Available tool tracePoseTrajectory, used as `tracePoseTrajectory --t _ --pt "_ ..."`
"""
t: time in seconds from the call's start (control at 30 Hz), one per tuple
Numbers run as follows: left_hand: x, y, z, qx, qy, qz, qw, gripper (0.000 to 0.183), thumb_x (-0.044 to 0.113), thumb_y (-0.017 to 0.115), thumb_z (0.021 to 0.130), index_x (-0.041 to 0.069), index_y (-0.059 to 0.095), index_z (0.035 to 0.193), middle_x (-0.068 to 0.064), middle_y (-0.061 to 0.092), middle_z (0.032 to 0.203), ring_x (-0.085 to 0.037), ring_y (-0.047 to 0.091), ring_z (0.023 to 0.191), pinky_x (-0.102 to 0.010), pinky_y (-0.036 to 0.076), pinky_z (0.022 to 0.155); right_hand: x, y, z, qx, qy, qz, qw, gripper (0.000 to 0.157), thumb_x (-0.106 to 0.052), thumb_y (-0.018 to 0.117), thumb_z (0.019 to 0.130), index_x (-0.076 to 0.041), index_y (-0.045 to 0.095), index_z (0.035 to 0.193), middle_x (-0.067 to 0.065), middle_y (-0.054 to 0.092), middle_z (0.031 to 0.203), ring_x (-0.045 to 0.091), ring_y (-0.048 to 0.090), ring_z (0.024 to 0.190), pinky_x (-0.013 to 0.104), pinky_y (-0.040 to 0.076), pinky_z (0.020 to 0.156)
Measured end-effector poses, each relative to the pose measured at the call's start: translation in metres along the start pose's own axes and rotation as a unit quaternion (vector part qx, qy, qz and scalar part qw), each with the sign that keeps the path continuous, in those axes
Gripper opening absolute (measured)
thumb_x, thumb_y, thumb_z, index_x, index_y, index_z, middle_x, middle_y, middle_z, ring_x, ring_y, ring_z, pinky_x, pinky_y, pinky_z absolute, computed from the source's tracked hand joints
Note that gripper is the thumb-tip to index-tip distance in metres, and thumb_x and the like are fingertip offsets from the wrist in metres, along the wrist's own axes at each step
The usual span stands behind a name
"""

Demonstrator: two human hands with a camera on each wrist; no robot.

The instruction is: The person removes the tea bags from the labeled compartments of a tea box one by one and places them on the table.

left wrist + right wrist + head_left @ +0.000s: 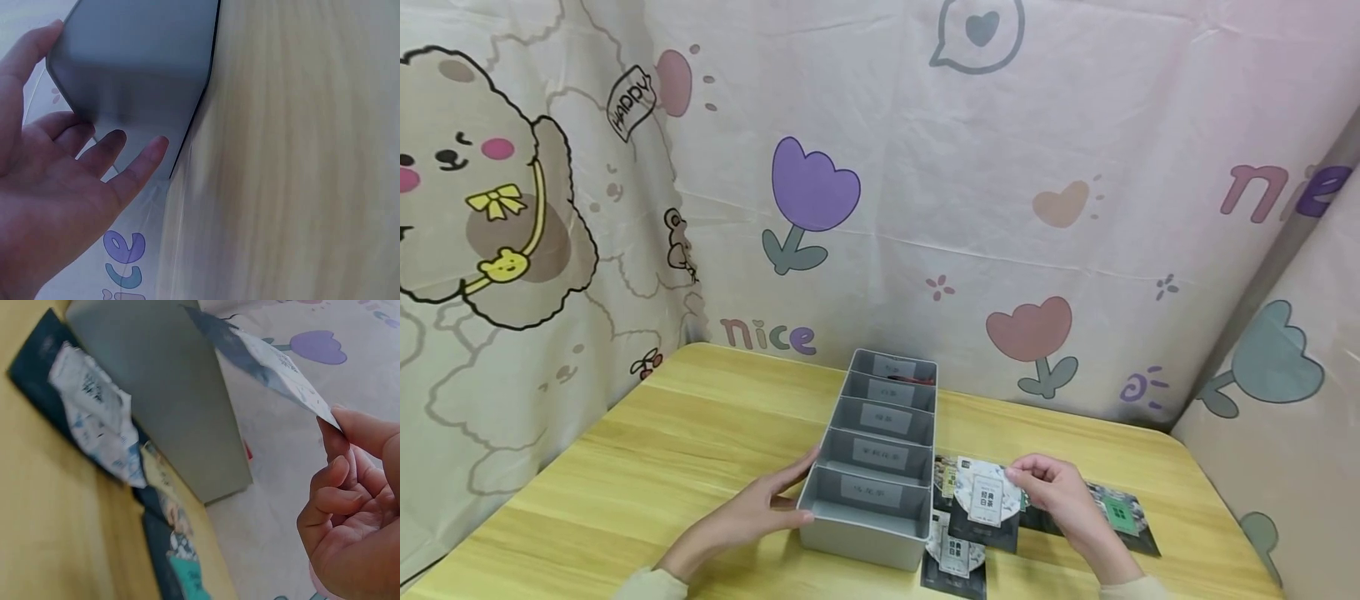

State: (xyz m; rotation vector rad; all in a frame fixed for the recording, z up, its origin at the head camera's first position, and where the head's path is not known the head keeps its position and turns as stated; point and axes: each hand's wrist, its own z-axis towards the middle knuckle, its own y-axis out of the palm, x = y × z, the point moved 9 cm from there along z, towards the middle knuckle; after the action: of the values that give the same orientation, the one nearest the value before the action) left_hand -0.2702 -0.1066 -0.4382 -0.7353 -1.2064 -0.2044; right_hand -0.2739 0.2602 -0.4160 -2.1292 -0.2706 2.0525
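My right hand (1067,502) pinches a black-and-white tea sachet (987,504) at its upper right corner, between thumb and index finger. In the right wrist view the sachet (269,369) is held tilted above the table, beside a long grey box (861,540). Several compartments with paper labels divide the box. My left hand (741,518) touches its near left corner, thumb at the front and fingers along the left side. The left wrist view shows those fingers (140,165) loosely extended against the box wall. A matching white-labelled sachet (955,562) lies at the box's near right.
More dark sachets lie right of the box, one with a green label (1122,512) and one with a yellow label (949,481). Something red (912,380) sits in the farthest compartment. A patterned cloth (887,208) hangs behind the wooden table (700,425).
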Motion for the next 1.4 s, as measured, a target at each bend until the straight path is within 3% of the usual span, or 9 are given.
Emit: tracePoseTrajectory --t 0.23,0.43,0.53,0.73,0.8,0.97,1.07,1.17,1.4 --pt "0.001 0.000 0.001 -0.001 0.005 -0.001 1.0000 0.078 0.013 0.064 0.093 0.008 0.016 0.155 -0.025 0.014 0.155 -0.040 0.024 0.135 -0.031 0.045 0.098 0.015 -0.007 -0.004 -0.007 0.028 -0.012 0.999 0.019 -0.017 0.067 0.091 0.001 0.067 0.094 0.000 0.051 0.070 0.012 0.039 0.059 0.025 0.037 0.056" --pt "0.001 0.000 0.000 -0.003 0.010 -0.003 0.9999 0.078 0.013 0.064 0.093 0.008 0.016 0.155 -0.026 0.014 0.155 0.000 0.028 0.130 -0.031 0.045 0.098 0.024 -0.016 -0.007 0.002 0.042 -0.025 0.999 0.016 -0.016 0.067 0.091 0.000 0.067 0.093 0.000 0.052 0.071 0.012 0.040 0.059 0.024 0.037 0.055" --pt "0.000 0.001 0.000 -0.002 0.007 -0.005 1.0000 0.078 0.013 0.064 0.093 0.008 0.017 0.155 -0.027 0.015 0.155 0.009 0.027 0.125 -0.031 0.045 0.098 0.027 -0.019 -0.009 0.001 0.044 -0.026 0.999 0.014 -0.015 0.066 0.091 -0.001 0.067 0.092 0.000 0.052 0.071 0.011 0.040 0.058 0.023 0.037 0.054" --pt "0.000 0.000 -0.002 0.001 -0.002 0.000 1.0000 0.078 0.014 0.065 0.093 0.008 0.017 0.154 -0.027 0.016 0.154 -0.027 0.029 0.135 -0.030 0.045 0.097 0.033 -0.027 -0.012 0.016 0.058 -0.033 0.998 0.015 -0.014 0.066 0.091 0.000 0.067 0.094 0.000 0.055 0.072 0.012 0.040 0.058 0.023 0.036 0.053" --pt "0.000 0.000 -0.001 0.001 -0.001 0.002 1.0000 0.078 0.014 0.065 0.093 0.007 0.017 0.154 -0.027 0.016 0.154 -0.032 0.028 0.135 -0.030 0.045 0.097 0.036 -0.030 -0.012 0.022 0.062 -0.038 0.997 0.016 -0.016 0.067 0.091 0.000 0.067 0.095 0.001 0.057 0.074 0.012 0.041 0.059 0.023 0.036 0.053" --pt "0.000 0.000 -0.001 -0.001 0.007 0.003 1.0000 0.077 0.013 0.064 0.093 0.005 0.018 0.154 -0.027 0.016 0.154 0.005 0.028 0.127 -0.028 0.043 0.099 0.041 -0.032 -0.014 0.002 0.053 -0.046 0.998 0.019 -0.016 0.067 0.091 0.002 0.067 0.097 0.000 0.057 0.075 0.011 0.039 0.057 0.023 0.036 0.052" --pt "0.001 0.000 -0.001 0.002 0.013 0.003 0.9999 0.077 0.012 0.065 0.093 0.004 0.018 0.153 -0.028 0.016 0.153 0.010 0.028 0.124 -0.026 0.042 0.100 0.044 -0.034 -0.015 -0.004 0.052 -0.057 0.997 0.018 -0.016 0.067 0.091 0.001 0.067 0.096 -0.001 0.057 0.075 0.010 0.038 0.056 0.023 0.035 0.051" --pt "0.001 0.000 0.000 0.002 0.016 0.004 0.9999 0.077 0.012 0.065 0.093 0.004 0.018 0.153 -0.028 0.016 0.153 0.002 0.029 0.128 -0.026 0.041 0.100 0.046 -0.036 -0.016 -0.005 0.052 -0.071 0.996 0.018 -0.015 0.067 0.091 0.002 0.066 0.096 0.000 0.059 0.078 0.011 0.040 0.058 0.023 0.037 0.052" --pt "0.000 0.000 0.000 0.006 0.002 0.008 0.9999 0.080 0.016 0.067 0.091 0.005 0.018 0.154 -0.028 0.015 0.153 -0.042 0.026 0.134 -0.029 0.041 0.101 0.048 -0.034 -0.015 -0.022 0.026 -0.121 0.992 0.022 -0.016 0.068 0.090 0.005 0.066 0.097 0.004 0.064 0.085 0.012 0.048 0.068 0.024 0.044 0.059"
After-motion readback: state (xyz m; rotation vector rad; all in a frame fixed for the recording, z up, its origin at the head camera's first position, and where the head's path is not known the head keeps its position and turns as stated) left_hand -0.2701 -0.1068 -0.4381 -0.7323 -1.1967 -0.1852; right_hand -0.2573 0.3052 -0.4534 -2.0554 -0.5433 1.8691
